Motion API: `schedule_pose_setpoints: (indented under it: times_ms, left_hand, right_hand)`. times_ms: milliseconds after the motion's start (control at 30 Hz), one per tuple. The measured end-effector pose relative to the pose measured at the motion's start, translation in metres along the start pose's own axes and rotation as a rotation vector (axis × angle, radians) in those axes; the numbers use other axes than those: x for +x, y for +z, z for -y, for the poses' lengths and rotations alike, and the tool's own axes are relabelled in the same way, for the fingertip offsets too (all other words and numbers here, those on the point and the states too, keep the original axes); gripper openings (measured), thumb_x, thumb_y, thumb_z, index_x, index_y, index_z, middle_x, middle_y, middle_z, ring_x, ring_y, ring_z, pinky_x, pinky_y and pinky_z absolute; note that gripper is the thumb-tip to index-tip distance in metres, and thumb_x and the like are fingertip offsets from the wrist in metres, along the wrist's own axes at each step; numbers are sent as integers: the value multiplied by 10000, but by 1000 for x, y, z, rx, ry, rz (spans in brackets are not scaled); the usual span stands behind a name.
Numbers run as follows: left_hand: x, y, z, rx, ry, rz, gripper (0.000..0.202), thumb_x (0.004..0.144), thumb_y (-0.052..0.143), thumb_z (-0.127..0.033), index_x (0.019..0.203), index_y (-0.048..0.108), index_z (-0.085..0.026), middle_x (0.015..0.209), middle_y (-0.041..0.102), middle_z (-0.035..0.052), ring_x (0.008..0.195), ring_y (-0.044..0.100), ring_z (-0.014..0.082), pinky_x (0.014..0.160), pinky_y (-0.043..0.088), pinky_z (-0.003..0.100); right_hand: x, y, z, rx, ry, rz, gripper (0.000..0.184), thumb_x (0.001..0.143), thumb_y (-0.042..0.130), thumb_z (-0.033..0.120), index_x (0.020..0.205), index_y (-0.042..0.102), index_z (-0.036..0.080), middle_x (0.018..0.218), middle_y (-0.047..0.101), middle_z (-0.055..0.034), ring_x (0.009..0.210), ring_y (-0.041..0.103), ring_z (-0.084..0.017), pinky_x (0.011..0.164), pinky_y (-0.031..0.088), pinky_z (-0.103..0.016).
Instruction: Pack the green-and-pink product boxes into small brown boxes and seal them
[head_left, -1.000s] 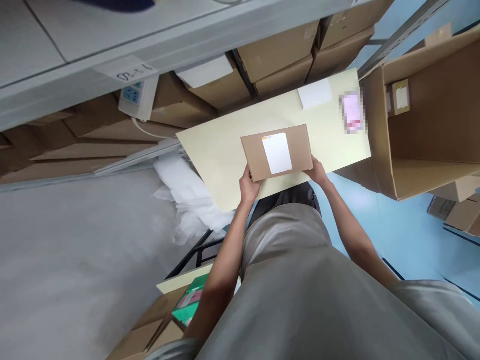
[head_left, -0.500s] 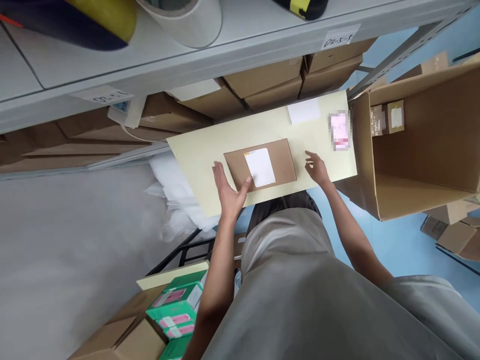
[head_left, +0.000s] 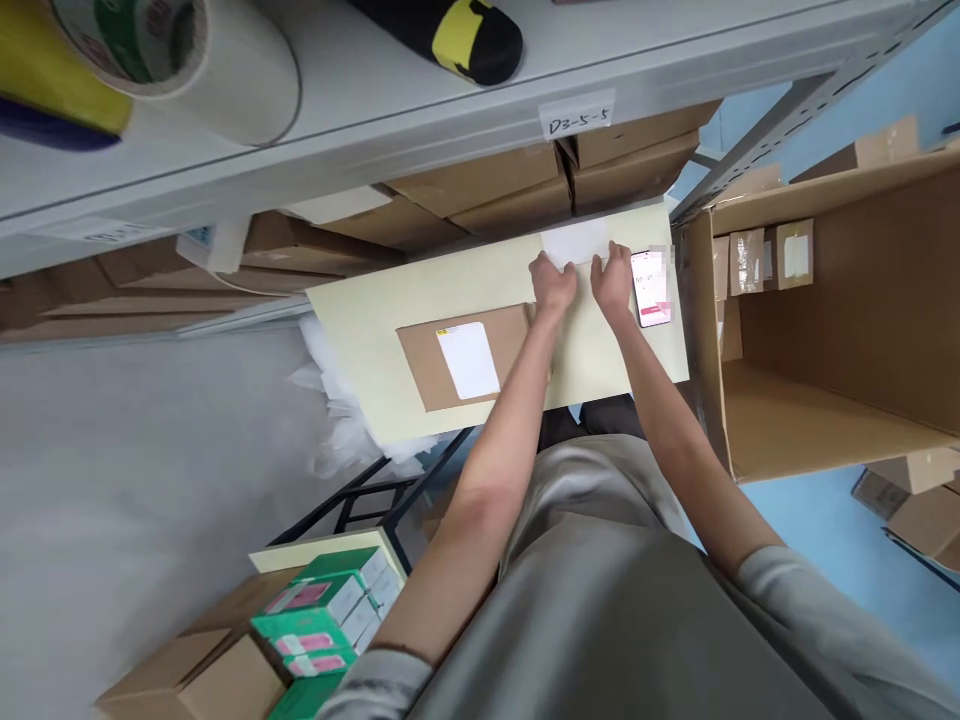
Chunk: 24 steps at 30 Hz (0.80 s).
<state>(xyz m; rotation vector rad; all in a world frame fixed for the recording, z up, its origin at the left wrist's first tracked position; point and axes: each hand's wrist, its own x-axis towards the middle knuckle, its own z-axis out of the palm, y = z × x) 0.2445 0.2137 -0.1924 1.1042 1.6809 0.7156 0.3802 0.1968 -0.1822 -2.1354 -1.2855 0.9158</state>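
A white sheet of paper (head_left: 576,240) lies at the back of the cream tabletop (head_left: 360,310). My left hand (head_left: 553,286) has its fingers closed at the sheet's near left edge. Beside it, my right hand (head_left: 613,284) pinches the near right corner of the same sheet, the two thumbs close together. A flat brown cardboard box (head_left: 416,350) bearing a white label (head_left: 469,361) rests left of my hands, partly behind my left forearm. A phone (head_left: 651,290) with a lit screen lies just right of my right hand.
A large open carton (head_left: 840,400) with several small boxes inside stands to the right. Above the table's back runs a grey shelf (head_left: 420,110) holding a tape roll (head_left: 247,80). Brown boxes (head_left: 517,205) fill the space beneath. Green boxes (head_left: 322,610) sit at lower left.
My left hand has left the brown box and moved right and back to the white sheet. My right hand has moved back to the sheet too. The camera view has shifted slightly.
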Motion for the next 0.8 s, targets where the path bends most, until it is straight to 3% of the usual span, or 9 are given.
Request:
schedule_pose_setpoints:
  times_ms: [100,233,333,467,600,800]
  left_hand:
    - [7,11,12,45,-98,-76,518,913,899,-353,1338,701,-132,1453,634,262,1535,549,428,1354,357,556]
    - [2,10,17,70,-117,-148,383,976,763,-236,1347,700,-163,1417,622,208,1461,600,354,1322,410,517]
    - [-3,10,15,80,-150,-204,379,996,720,-186,1370,687,-141,1464,605,222,1422,634,327,1291,444,472]
    - [-5,6,6,89,-112,-279,266,1071,677,-294,1304,682,-167,1464,655,218,1418,645,315,1276,452,469]
    - [-3,-5,-4,90,-194,-255,252,1114,632,-446,1157,706,-209,1293,779,160,1282,728,298,1189,504,453]
    - [-1,-18,-15,142,-217,-198,223,1113,612,-349,1127,743,-170,1163,824,153,1144,773,270,1082,549,410]
  right_hand:
    - [8,5,1,-20,5,22,544,1167,456,433,1548,597,73,1495,577,-294,1473,578,-400,1312,456,-641]
    - [10,10,-1,-45,28,18,475,1165,452,350,1513,626,76,1434,586,-265,1432,601,-375,1296,481,-594]
    - [8,11,0,-44,23,28,499,1167,449,355,1556,596,79,1463,566,-271,1453,588,-382,1288,485,-604]
    - [6,12,-1,-87,-3,78,602,1166,456,419,1673,479,96,1575,500,-298,1547,519,-408,1295,476,-621]
    - [10,12,-2,-40,-52,66,576,1156,483,439,1658,490,157,1555,554,-267,1527,549,-402,1292,481,-638]
    - [20,8,5,-72,35,57,375,1156,455,330,1418,632,129,1503,581,-237,1398,664,-342,1246,548,-531]
